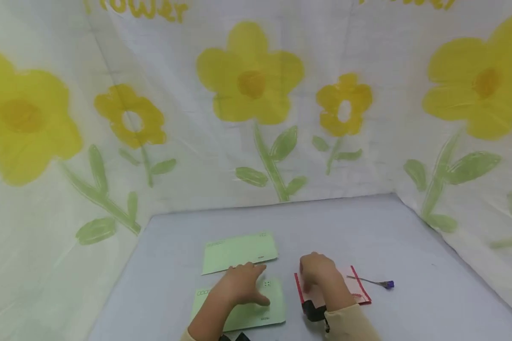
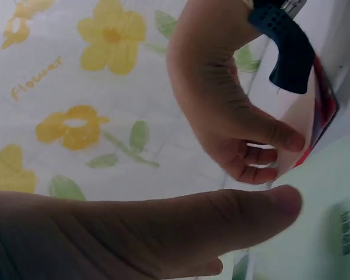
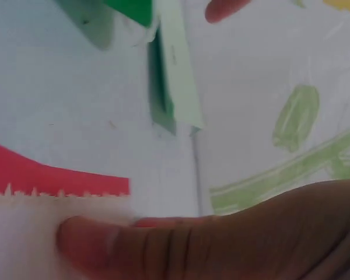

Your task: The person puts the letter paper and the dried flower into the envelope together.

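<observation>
My right hand (image 1: pixel 320 272) pinches the left part of a pale pink card with red edges (image 1: pixel 353 283). In the left wrist view, its thumb lies on one face of the card (image 2: pixel 297 116), fingers behind. The right wrist view shows the thumb (image 3: pixel 99 242) flat against the pale face, below a red strip with a ragged border. Over the nearer light green envelope (image 1: pixel 275 303), my left hand (image 1: pixel 241 286) spreads its thumb and fingers and holds nothing. It covers part of that envelope.
A second light green envelope (image 1: pixel 241 252) lies just behind the first. A thin-stemmed flower with a purple head (image 1: pixel 386 284) lies right of the card. White sheets painted with yellow flowers (image 1: pixel 251 85) wall in the back and sides of the table (image 1: pixel 431 284).
</observation>
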Demonstrator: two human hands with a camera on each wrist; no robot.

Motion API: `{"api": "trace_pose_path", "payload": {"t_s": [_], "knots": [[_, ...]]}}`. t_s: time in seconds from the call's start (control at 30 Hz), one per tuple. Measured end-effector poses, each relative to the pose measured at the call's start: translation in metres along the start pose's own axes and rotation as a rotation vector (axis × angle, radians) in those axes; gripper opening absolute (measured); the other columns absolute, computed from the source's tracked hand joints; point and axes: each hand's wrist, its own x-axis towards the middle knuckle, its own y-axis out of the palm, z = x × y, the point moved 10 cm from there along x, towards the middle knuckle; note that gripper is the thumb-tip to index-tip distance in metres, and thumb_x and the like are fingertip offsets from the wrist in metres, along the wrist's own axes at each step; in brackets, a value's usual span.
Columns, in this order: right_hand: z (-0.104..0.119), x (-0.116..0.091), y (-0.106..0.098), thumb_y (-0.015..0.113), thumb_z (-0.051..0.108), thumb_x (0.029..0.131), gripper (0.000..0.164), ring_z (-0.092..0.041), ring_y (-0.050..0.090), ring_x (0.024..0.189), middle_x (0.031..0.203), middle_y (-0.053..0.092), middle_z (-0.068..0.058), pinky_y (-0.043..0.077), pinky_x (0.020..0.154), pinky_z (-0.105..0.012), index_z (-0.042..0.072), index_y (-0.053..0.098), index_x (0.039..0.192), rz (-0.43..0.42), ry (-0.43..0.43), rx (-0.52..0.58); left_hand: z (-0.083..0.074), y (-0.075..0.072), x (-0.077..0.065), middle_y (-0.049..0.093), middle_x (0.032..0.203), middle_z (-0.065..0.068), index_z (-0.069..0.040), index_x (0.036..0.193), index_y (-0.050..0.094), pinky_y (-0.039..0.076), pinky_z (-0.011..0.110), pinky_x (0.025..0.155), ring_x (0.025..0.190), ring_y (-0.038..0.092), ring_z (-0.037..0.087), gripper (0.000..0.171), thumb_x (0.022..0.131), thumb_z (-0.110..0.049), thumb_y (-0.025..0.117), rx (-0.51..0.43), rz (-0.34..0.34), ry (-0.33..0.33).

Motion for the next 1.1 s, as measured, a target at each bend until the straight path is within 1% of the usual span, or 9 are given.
{"api": "trace_pose_path", "payload": {"t_s": [0.1, 0.27, 0.4, 0.53, 0.7, 0.77, 0.87, 0.97, 1.1], "knots": [[0.0, 0.002, -0.003, 0.089, 0.007, 0.068, 0.033, -0.024, 0.053, 0.079, 0.087, 0.056, -0.007, 0.05, 0.071, -0.046, 0.009, 0.065, 0.091, -0.04, -0.003, 0.018, -0.003, 0.013, -0.002, 0.06, 0.128, 0.017, -0.01, 0.142, 0.056, 0.035, 0.073, 0.098, 0.118, 0.056, 0.042, 0.102, 0.058, -0.054, 0.093, 0.092, 0.044, -0.064], [0.007, 0.011, -0.006, 0.086, 0.007, 0.073, 0.025, -0.022, 0.055, 0.077, 0.085, 0.061, -0.004, 0.051, 0.072, -0.043, 0.008, 0.067, 0.089, -0.053, -0.019, 0.058, 0.004, 0.019, -0.005, 0.058, 0.126, 0.018, -0.009, 0.141, 0.056, 0.035, 0.075, 0.095, 0.113, 0.056, 0.044, 0.112, 0.046, -0.052, 0.098, 0.226, 0.074, -0.165], [0.001, 0.01, -0.016, 0.078, 0.005, 0.078, 0.014, -0.02, 0.051, 0.071, 0.078, 0.058, -0.003, 0.047, 0.065, -0.039, 0.009, 0.064, 0.079, -0.086, -0.021, 0.074, -0.003, 0.023, -0.002, 0.057, 0.122, 0.018, -0.007, 0.14, 0.056, 0.038, 0.07, 0.096, 0.11, 0.057, 0.04, 0.111, 0.047, -0.05, 0.098, 0.279, 0.083, -0.154], [-0.002, 0.001, -0.044, 0.07, 0.003, 0.086, 0.02, -0.019, 0.045, 0.066, 0.07, 0.05, -0.003, 0.038, 0.06, -0.034, 0.009, 0.055, 0.073, -0.18, -0.074, 0.128, -0.005, 0.018, 0.001, 0.058, 0.109, 0.013, -0.003, 0.131, 0.059, 0.045, 0.062, 0.092, 0.098, 0.058, 0.034, 0.096, 0.054, -0.048, 0.094, 0.229, 0.043, -0.109], [-0.009, -0.013, -0.077, 0.066, 0.009, 0.094, 0.015, -0.02, 0.047, 0.067, 0.072, 0.049, -0.005, 0.039, 0.06, -0.034, 0.007, 0.055, 0.085, -0.258, -0.098, 0.256, 0.004, 0.003, 0.0, 0.054, 0.092, 0.005, -0.003, 0.119, 0.06, 0.05, 0.045, 0.074, 0.079, 0.052, 0.022, 0.074, 0.064, -0.045, 0.088, 0.09, 0.016, -0.061], [-0.014, -0.018, -0.088, 0.066, 0.011, 0.094, 0.01, -0.024, 0.055, 0.074, 0.083, 0.059, -0.01, 0.046, 0.063, -0.037, 0.006, 0.057, 0.097, -0.28, -0.088, 0.31, 0.007, -0.006, -0.003, 0.053, 0.093, 0.004, -0.003, 0.121, 0.059, 0.048, 0.042, 0.07, 0.078, 0.051, 0.021, 0.073, 0.066, -0.044, 0.085, 0.038, 0.008, -0.049], [-0.025, -0.024, -0.1, 0.065, 0.011, 0.093, 0.027, -0.029, 0.063, 0.089, 0.109, 0.066, -0.021, 0.052, 0.071, -0.043, 0.005, 0.058, 0.118, -0.317, -0.068, 0.379, 0.012, -0.021, -0.008, 0.055, 0.102, 0.006, -0.002, 0.13, 0.056, 0.048, 0.043, 0.071, 0.084, 0.051, 0.021, 0.078, 0.068, -0.041, 0.083, -0.034, -0.023, -0.03], [-0.033, -0.031, -0.111, 0.061, 0.01, 0.091, 0.046, -0.029, 0.066, 0.083, 0.122, 0.063, -0.023, 0.052, 0.067, -0.043, 0.007, 0.052, 0.137, -0.352, -0.067, 0.463, 0.017, -0.04, -0.015, 0.056, 0.113, 0.01, -0.001, 0.14, 0.051, 0.048, 0.045, 0.073, 0.09, 0.051, 0.023, 0.084, 0.071, -0.037, 0.082, -0.09, -0.089, -0.021], [-0.034, -0.041, -0.125, 0.054, 0.005, 0.089, 0.055, -0.023, 0.063, 0.063, 0.113, 0.064, -0.021, 0.046, 0.057, -0.037, 0.004, 0.047, 0.143, -0.404, -0.125, 0.585, 0.024, -0.068, -0.023, 0.054, 0.119, 0.011, -0.003, 0.143, 0.049, 0.048, 0.043, 0.072, 0.093, 0.05, 0.022, 0.081, 0.075, -0.031, 0.082, -0.132, -0.231, -0.009]]}}
